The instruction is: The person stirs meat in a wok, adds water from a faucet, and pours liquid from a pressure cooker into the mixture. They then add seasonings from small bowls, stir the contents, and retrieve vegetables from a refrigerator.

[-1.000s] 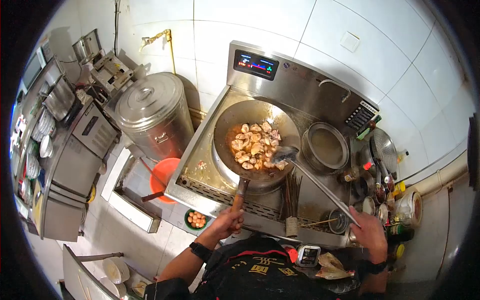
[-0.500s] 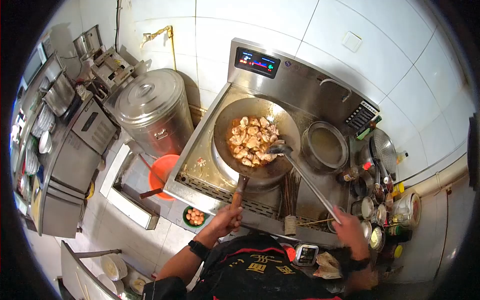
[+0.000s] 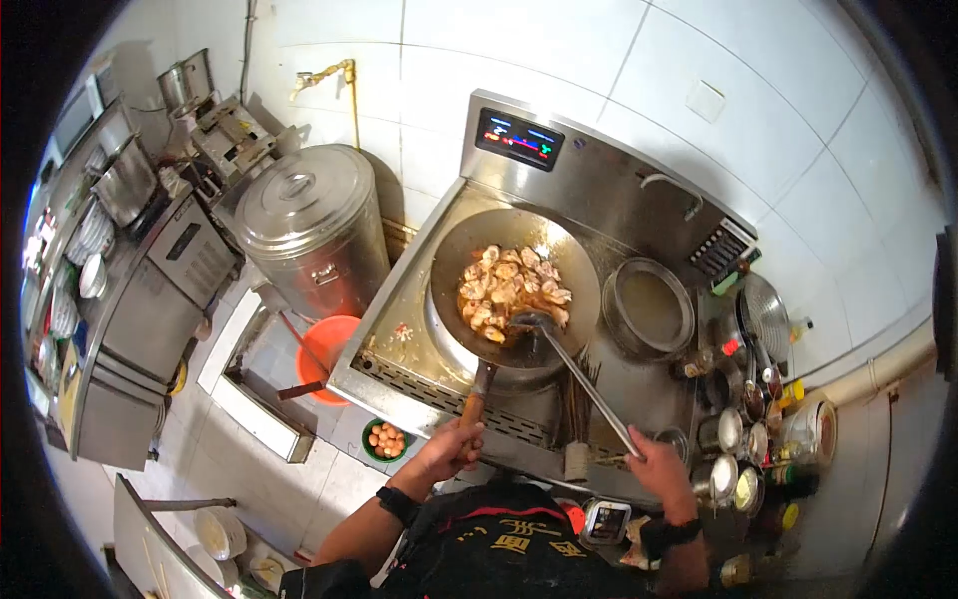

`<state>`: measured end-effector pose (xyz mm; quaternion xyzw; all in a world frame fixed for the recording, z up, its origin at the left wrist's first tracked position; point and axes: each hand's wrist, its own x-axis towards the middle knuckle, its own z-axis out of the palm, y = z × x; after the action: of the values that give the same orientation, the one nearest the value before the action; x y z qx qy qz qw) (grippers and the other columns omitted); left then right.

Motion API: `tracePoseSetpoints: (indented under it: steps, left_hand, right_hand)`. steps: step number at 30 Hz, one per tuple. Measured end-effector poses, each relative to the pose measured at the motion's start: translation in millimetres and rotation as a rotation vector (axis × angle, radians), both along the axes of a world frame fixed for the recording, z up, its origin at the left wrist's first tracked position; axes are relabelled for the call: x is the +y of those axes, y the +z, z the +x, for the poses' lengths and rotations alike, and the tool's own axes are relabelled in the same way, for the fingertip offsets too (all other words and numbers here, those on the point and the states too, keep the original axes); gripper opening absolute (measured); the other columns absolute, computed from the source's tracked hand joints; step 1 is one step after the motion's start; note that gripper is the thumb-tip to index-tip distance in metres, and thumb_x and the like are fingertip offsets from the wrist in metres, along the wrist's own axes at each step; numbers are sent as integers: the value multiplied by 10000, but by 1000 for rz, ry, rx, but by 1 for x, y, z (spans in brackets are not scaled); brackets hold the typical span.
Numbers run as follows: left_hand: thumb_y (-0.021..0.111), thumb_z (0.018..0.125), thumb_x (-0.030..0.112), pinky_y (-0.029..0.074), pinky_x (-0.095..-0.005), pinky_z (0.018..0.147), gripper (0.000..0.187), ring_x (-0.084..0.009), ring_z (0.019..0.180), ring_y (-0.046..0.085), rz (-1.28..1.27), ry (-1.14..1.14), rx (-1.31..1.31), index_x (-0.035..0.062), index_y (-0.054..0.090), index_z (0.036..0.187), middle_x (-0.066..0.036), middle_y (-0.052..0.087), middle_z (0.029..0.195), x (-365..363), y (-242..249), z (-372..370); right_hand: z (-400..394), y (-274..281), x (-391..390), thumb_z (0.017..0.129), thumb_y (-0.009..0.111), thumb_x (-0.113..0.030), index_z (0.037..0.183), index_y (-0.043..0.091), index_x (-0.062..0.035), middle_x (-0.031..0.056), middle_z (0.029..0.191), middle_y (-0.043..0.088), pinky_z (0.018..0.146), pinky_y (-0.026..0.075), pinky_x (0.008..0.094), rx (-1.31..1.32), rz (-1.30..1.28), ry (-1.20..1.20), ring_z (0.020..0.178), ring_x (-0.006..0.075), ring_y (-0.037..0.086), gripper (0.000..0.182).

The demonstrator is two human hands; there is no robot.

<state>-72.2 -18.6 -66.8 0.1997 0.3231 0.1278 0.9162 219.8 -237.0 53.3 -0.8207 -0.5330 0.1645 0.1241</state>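
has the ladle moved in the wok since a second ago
Yes. The ladle bowl slid from the wok's right rim, nearer the soup pot, toward its near edge.

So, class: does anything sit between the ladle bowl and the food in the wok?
Nothing visible does. The ladle, held by the right hand, already has its bowl against the food inside the wok.
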Motion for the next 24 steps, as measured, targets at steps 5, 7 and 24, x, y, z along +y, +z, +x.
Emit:
tracePoseSetpoints:
  steps: [5,7,24]
  left_hand:
    - [575,956,222,350,-249,457,167,-105,549,467,32,-59,14,131,435,964,3,478,728,1,-10,-3]
    - [570,958,224,348,-247,456,167,-103,549,464,27,-73,14,133,431,974,1,481,736,-2,-9,-2]
    - [563,964,221,399,-276,444,183,-114,537,510,-10,-91,18,136,439,1067,-12,509,752,4,-11,-1]
  right_hand:
    - [-18,3,35,874,623,-169,1373,492,-55,257,886,655,694,506,371,215,18,-196,796,387,665,528]
    - [-29,-4,49,884,618,-175,1378,481,-46,252,884,657,694,513,381,166,13,-198,789,385,665,529]
    - [-32,-37,15,899,598,-133,1403,404,19,265,875,624,654,491,477,19,72,84,779,419,627,561]
